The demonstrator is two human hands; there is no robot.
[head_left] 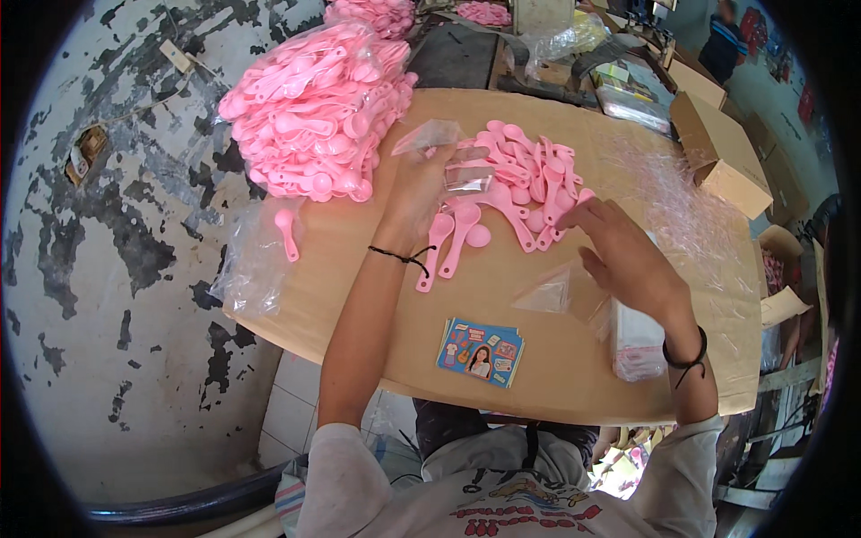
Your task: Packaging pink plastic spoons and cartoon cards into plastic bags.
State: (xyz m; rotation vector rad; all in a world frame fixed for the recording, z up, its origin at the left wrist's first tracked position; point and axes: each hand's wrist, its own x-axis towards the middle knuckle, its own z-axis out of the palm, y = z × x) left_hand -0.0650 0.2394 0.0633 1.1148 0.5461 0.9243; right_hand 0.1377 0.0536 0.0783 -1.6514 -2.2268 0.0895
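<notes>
My left hand (418,186) is raised over the left part of the cardboard-covered table, its fingers closed on a clear plastic bag (429,136). Beside it lies a loose pile of pink plastic measuring spoons (513,163) with holed handles. Two separate spoons (460,235) point toward me below that hand. My right hand (632,255) is at the right edge of the pile, thumb and fingers apart, fingertips close to a pink spoon; whether they touch it is hard to tell. Below lies a stack of blue printed cards (482,351).
A large clear sack of pink spoons (314,117) stands at the back left, with one spoon (286,235) near it. Flat clear bags (639,339) lie under my right forearm. Plastic scraps (673,202) and an open cardboard box (717,152) are at the right.
</notes>
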